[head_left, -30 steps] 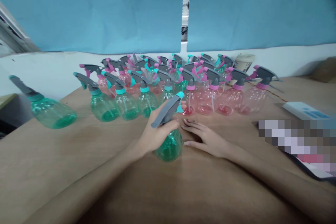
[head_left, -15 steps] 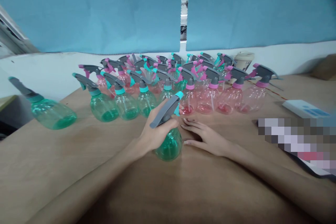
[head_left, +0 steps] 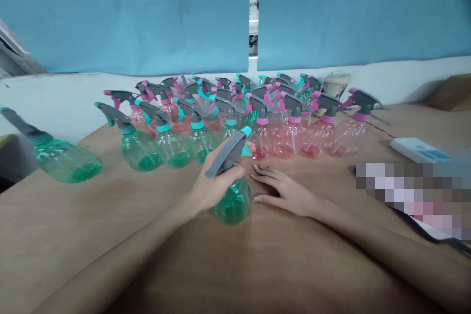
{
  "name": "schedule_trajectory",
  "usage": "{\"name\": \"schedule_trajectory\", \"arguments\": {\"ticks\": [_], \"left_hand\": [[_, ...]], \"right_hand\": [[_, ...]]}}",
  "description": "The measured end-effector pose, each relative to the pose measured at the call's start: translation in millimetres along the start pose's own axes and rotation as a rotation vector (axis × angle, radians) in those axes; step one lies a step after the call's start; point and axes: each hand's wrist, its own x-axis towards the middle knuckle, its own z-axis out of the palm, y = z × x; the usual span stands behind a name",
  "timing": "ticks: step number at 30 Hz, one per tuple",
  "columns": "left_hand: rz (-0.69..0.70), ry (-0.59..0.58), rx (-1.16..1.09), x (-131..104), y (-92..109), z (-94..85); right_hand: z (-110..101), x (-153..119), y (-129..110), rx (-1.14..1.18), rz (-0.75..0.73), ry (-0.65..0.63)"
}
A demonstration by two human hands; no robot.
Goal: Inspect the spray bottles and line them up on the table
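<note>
My left hand (head_left: 213, 184) is wrapped round the neck of a green spray bottle (head_left: 233, 203) with a grey and teal spray head, just in front of the rows. To the right of that bottle my right hand (head_left: 290, 191) rests palm down on the table, fingers spread, holding nothing. Behind my hands stand green bottles (head_left: 172, 147) with teal collars on the left and pink bottles (head_left: 289, 140) with pink collars on the right. A separate green bottle (head_left: 68, 159) leans at the far left.
The wooden table (head_left: 147, 235) carries a white box (head_left: 419, 151) and a pixelated flat object (head_left: 412, 201) on the right. A lidded cup (head_left: 336, 86) stands behind the bottles, and a brown box (head_left: 451, 93) sits at the back right. Blue sheeting (head_left: 147, 14) covers the wall.
The whole view has shifted slightly, so everything appears a little further left. My left hand still grips the green bottle and my right hand still lies flat.
</note>
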Motion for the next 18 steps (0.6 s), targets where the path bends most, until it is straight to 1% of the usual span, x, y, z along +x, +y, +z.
{"name": "schedule_trajectory", "arguments": {"ticks": [4, 11, 15, 18], "left_hand": [[-0.019, 0.032, -0.047, -1.6, 2.1, 1.9], [-0.024, 0.008, -0.060, -1.2, 0.6, 5.3], [0.039, 0.000, -0.040, 1.4, -1.9, 6.4], [0.103, -0.055, -0.062, 3.9, -2.3, 4.7]], "right_hand": [[-1.3, 0.5, -0.9, 0.000, 0.007, 0.000], [-1.6, 0.9, 0.1, 0.002, -0.003, -0.011], [0.0, 0.8, 2.4, -0.003, -0.016, -0.003], [1.1, 0.6, 3.1, 0.014, -0.023, 0.012]]}}
